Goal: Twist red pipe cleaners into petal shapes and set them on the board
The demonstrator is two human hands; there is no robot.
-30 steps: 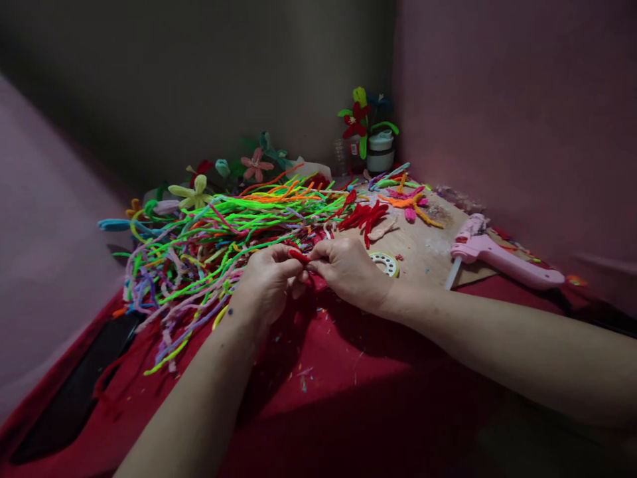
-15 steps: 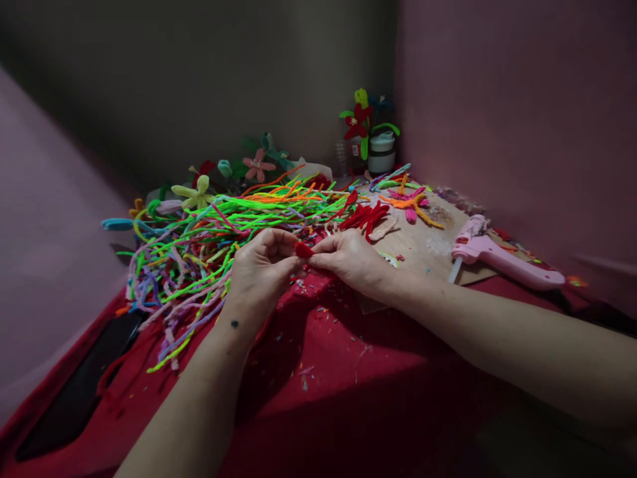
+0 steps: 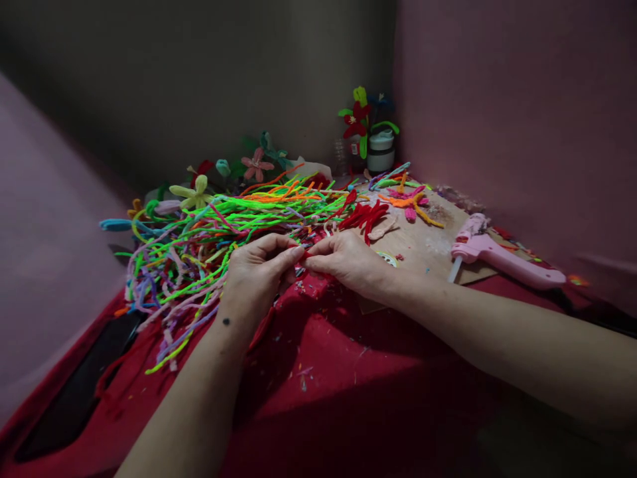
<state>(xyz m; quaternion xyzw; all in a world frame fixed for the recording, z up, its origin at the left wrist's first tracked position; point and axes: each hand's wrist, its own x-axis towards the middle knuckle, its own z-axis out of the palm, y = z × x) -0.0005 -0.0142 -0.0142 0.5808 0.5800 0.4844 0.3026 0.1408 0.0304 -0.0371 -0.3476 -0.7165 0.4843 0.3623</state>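
My left hand [image 3: 261, 272] and my right hand [image 3: 351, 259] meet fingertip to fingertip over the red cloth. Both pinch a red pipe cleaner [image 3: 306, 254], of which only a small bit shows between the fingers; the rest is hidden. A red fuzzy length [image 3: 261, 332] hangs below my left wrist, and I cannot tell whether it joins the held piece. Just beyond my right hand lie several cut red pipe cleaners [image 3: 365, 218]. Past my left hand spreads a big heap of coloured pipe cleaners [image 3: 239, 216], mostly green on top.
A pink glue gun [image 3: 502, 255] lies at the right on a cardboard sheet [image 3: 423, 249]. Orange and pink pipe-cleaner pieces [image 3: 412, 202] rest there too. A black phone-like slab [image 3: 82, 388] is at the left. Finished flowers [image 3: 256, 164] and a lidded cup [image 3: 381, 153] stand at the back.
The red piece between my fingertips shows less now, as my left thumb has moved up over it. My left hand has shifted slightly left and down; the right has hardly moved.
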